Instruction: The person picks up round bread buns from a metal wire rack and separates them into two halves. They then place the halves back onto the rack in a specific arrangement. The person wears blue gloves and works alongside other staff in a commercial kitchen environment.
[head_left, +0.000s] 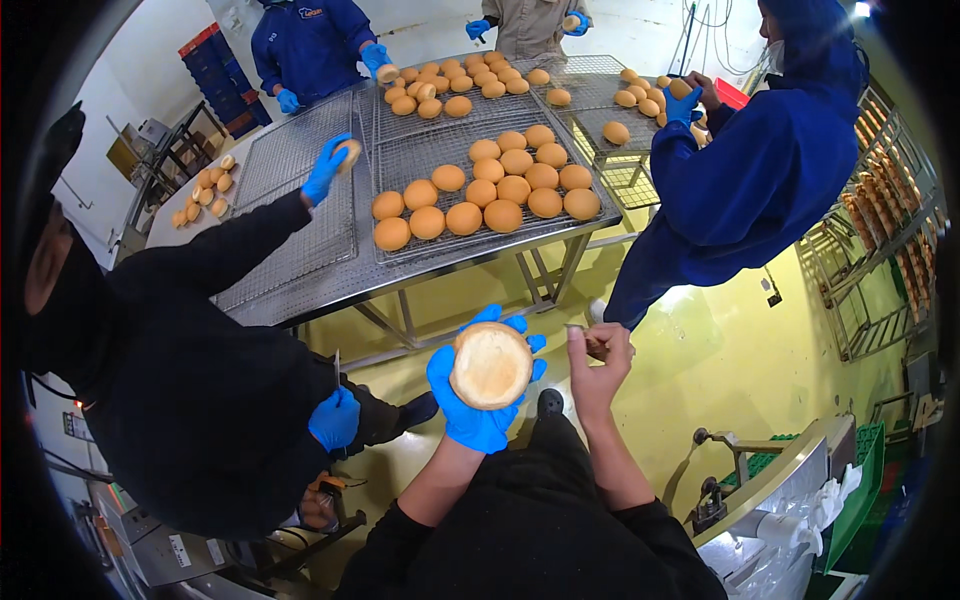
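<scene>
My left hand, in a blue glove, is closed round a round bread bun from below. The bun's pale, flat face is turned up, with a browner rim around it. To the right of the bun, and apart from it, my bare right hand is closed with the thumb up. A small thin edge shows by its thumb, but what the fingers hold is mostly hidden. Beyond my hands, rows of golden-brown buns sit on a wire rack on the metal table.
At my left a co-worker's gloved hand holds a knife; their other holds a bun. Co-workers stand across the table and at right. Several buns lie at the far left. A rack trolley and a machine stand at right.
</scene>
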